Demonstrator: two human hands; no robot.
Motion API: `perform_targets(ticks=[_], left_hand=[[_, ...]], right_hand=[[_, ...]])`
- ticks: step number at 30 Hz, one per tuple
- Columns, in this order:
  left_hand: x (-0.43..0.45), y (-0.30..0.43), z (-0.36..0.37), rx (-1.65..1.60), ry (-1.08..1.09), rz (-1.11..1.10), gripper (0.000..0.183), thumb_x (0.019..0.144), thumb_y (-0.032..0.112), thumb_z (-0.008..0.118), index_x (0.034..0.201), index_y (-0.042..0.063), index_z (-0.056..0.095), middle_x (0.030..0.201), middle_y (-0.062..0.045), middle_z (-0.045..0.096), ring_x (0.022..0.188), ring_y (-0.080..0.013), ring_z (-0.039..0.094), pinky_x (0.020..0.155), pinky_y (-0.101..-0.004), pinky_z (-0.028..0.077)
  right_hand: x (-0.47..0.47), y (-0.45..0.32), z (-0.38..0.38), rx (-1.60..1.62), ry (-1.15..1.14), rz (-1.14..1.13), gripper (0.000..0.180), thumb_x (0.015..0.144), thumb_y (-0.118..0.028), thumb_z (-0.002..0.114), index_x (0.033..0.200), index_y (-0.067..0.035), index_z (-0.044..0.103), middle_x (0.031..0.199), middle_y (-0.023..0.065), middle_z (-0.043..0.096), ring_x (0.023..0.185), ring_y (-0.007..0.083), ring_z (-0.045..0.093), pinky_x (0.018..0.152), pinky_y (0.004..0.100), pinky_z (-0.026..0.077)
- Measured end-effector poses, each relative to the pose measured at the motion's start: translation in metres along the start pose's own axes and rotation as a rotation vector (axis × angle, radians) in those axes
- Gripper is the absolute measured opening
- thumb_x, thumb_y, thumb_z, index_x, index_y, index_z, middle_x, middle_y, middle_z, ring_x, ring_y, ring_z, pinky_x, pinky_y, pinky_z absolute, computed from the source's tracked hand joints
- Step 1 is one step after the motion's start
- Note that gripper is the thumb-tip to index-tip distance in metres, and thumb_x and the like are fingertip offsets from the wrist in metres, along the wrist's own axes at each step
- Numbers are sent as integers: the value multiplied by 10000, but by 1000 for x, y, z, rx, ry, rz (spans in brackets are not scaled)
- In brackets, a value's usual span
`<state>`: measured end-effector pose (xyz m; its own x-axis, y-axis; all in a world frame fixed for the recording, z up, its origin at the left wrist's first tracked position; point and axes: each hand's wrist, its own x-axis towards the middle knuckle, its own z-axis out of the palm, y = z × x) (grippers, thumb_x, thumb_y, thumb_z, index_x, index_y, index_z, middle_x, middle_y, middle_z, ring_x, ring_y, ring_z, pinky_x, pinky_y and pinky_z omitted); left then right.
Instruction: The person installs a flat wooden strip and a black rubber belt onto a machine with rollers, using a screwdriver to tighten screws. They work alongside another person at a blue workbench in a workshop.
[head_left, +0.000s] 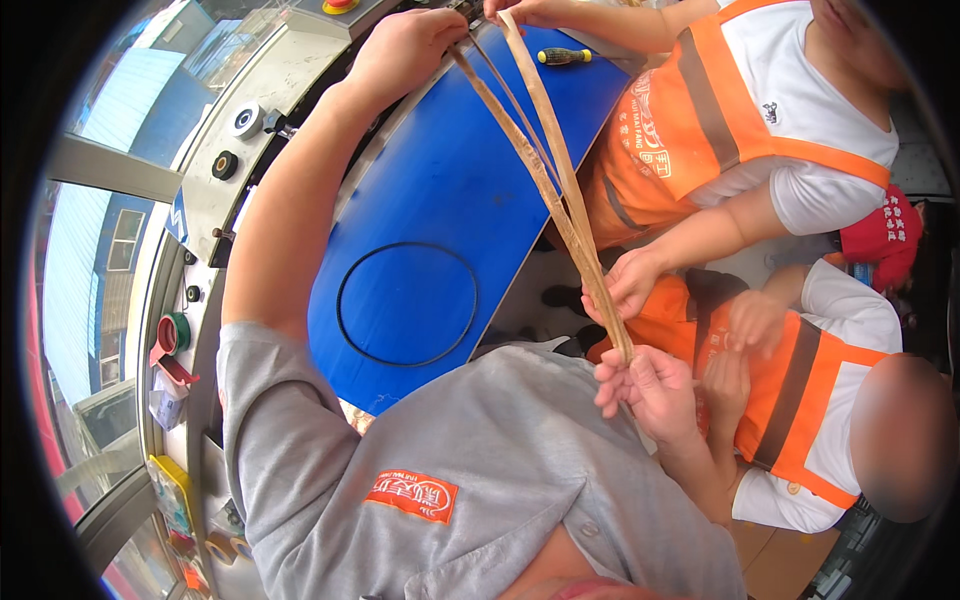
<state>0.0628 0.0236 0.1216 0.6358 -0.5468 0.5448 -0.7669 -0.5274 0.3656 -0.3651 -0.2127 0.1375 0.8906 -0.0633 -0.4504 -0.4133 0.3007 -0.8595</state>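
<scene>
Stretched above a blue panel (420, 202) are long tan flat strips, apparently a belt (525, 154), with a wrinkled surface along one run. My left hand (412, 49), arm reaching far forward, has its fingers closed on the upper end of one strip. At the lower end, my right hand (651, 386) pinches the gathered strips between thumb and fingers. A co-worker's hand (532, 11) holds another strip's top, and that person's other hand (630, 281) touches the strips just above my right hand. A thin black ring-shaped belt (341, 300) lies on the panel.
A yellow-and-black screwdriver (562, 56) lies by the panel's far edge. Left is a machine frame (217, 195) with a pale roller (245, 120) and black knob (223, 165). A green tape roll (174, 334) sits by the window. Two people in orange aprons (675, 112) are close at right.
</scene>
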Motion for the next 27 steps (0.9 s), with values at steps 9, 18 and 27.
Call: perform_targets(ticks=[9,18,27], left_hand=[[13,-18,61,-197,292,-176,88,905,86,687,972,39,719,832,-212,713,745,-349,724,680,-396,575],[-15,-23,67,-400,269,-406,88,985,55,634,996,-8,695,731,-70,696,580,-101,625,509,-255,495],[-12,-4,75,-475,127,-428,98,999,81,633,1006,-3,681,755,-62,688,580,-103,615,501,-250,494]], right_hand=[[41,40,12,31,118,-108,297,1069,-149,544,1228,80,645,1167,127,660,839,155,622,708,290,528],[23,74,-14,327,216,37,238,1055,-147,559,1174,34,659,1066,105,704,806,126,649,707,265,535],[98,109,-17,235,170,238,595,988,-276,700,1434,-28,396,1213,111,615,976,178,642,766,307,535]])
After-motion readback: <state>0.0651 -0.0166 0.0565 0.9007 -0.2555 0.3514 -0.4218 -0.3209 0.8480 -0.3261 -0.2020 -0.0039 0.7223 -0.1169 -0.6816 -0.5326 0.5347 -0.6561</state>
